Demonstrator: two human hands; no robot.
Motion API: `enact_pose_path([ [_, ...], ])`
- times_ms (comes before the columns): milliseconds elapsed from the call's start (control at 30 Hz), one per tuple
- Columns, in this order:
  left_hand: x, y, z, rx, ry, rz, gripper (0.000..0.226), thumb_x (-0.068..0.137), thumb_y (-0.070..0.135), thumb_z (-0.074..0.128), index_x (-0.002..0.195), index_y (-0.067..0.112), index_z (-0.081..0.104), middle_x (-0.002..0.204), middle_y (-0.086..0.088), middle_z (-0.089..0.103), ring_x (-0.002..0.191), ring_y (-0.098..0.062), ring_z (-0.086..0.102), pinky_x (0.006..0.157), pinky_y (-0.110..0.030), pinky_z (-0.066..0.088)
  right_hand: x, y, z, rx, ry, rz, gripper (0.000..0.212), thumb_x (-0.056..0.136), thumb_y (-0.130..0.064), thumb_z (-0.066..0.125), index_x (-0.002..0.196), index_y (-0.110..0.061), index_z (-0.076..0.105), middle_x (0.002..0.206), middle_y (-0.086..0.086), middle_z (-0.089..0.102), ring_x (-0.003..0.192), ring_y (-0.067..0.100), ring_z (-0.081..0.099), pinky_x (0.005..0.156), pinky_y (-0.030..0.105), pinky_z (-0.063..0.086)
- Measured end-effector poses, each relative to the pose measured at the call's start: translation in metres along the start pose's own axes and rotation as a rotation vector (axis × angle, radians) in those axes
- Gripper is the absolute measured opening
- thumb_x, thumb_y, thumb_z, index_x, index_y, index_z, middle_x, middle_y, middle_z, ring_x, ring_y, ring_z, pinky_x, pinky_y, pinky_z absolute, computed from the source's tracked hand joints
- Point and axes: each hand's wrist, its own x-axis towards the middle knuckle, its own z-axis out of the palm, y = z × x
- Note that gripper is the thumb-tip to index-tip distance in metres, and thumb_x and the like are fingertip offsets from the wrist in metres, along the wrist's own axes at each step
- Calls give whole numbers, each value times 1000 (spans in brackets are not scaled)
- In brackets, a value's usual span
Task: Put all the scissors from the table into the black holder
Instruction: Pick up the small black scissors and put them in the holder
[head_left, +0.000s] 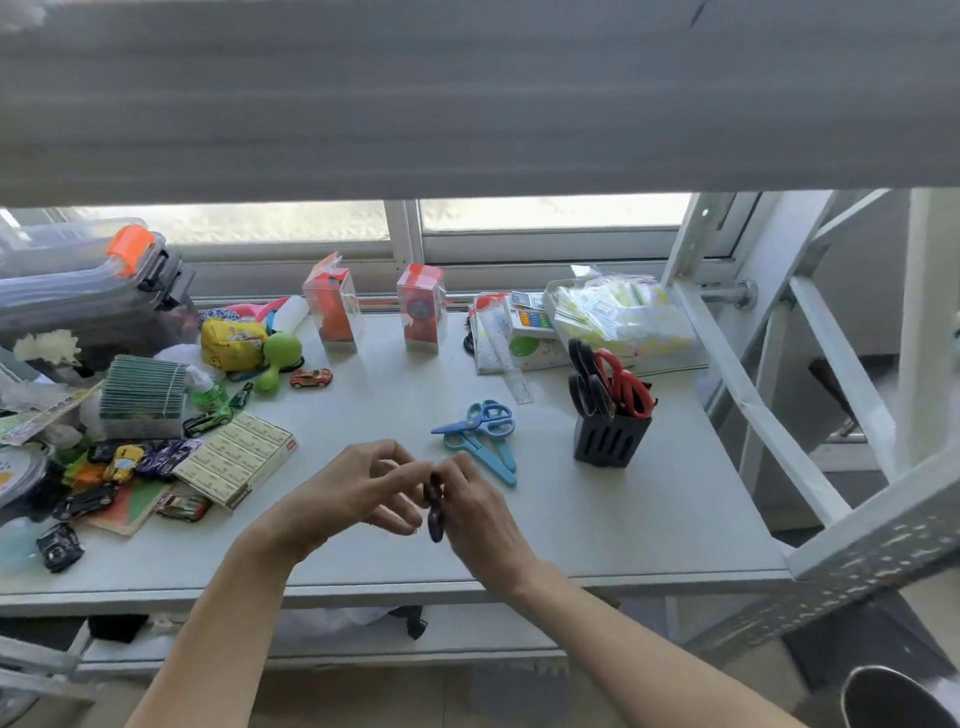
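Observation:
Both hands meet over the table's front middle around a pair of black-handled scissors (434, 512). My right hand (475, 512) grips them; my left hand (363, 488) touches their top with its fingertips. The blades are hidden behind my fingers. Two pairs of blue scissors (480, 434) lie crossed on the table just beyond my hands. The black holder (610, 441) stands to the right, holding black-handled scissors (587, 382) and red-handled scissors (626, 387), handles up.
Toy cars, a box of erasers (236, 460), a stack of cards and a yellow pouch crowd the left side. Two clear red boxes (422, 306), a ruler and a bag of packets line the back. A white metal frame (769, 415) slants past the right edge.

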Motion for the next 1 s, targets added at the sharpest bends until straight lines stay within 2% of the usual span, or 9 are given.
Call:
enact_pose_path([
  [100,13,20,19,17,-26,55,33,94,35,59,109,5,59,99,-15,71,78,-22,72,70,-31,61,-24,-2,-44,153,285,126,23,91,3,54,106,-14,49,96,-1,51,73,14,53,65,23,50],
  [233,47,29,52,137,-48,113,30,95,30,59,118,12,57,105,-8,66,88,-19,70,76,-31,62,-52,4,-101,382,634,275,14,93,3,55,103,-7,57,95,7,61,85,12,61,78,15,49],
  [400,88,43,95,143,-59,181,50,94,25,61,140,13,44,125,-8,56,90,-18,68,76,-26,59,-39,40,-170,306,967,372,15,94,0,56,104,-11,58,96,7,64,87,4,62,81,14,47],
  [467,103,49,109,167,-47,189,57,94,22,62,145,14,38,134,-11,50,96,-23,67,78,-28,58,-24,57,-190,216,909,420,11,93,-6,58,102,-11,62,91,5,66,83,9,63,77,14,47],
  [567,122,53,127,227,-12,198,52,94,17,60,142,10,41,137,-15,49,104,-29,67,81,-34,59,-1,76,-205,198,721,484,10,91,-7,61,99,-6,67,83,-5,68,72,-3,62,70,16,51],
  [667,135,53,137,287,33,181,42,91,20,61,130,8,51,130,-14,56,106,-29,65,83,-41,60,15,90,-208,168,485,525,8,89,-8,64,95,-6,70,89,4,72,79,11,66,80,27,53],
  [800,144,48,143,290,118,197,33,87,22,62,119,12,60,117,-9,66,107,-26,64,91,-48,55,25,105,-203,61,212,496,7,84,-8,68,77,-6,68,75,5,69,70,20,59,68,33,47],
  [933,141,49,148,262,116,226,26,90,19,59,115,12,62,102,-1,66,97,-23,64,91,-47,55,32,114,-203,-94,79,501,28,85,-11,67,62,-16,53,72,7,56,68,23,47,62,31,34],
  [1000,142,49,150,245,105,226,25,91,17,57,114,9,63,95,-1,64,90,-20,61,93,-47,54,34,115,-203,-175,33,496,25,86,-12,66,65,-16,54,77,7,56,72,24,50,65,28,33],
])
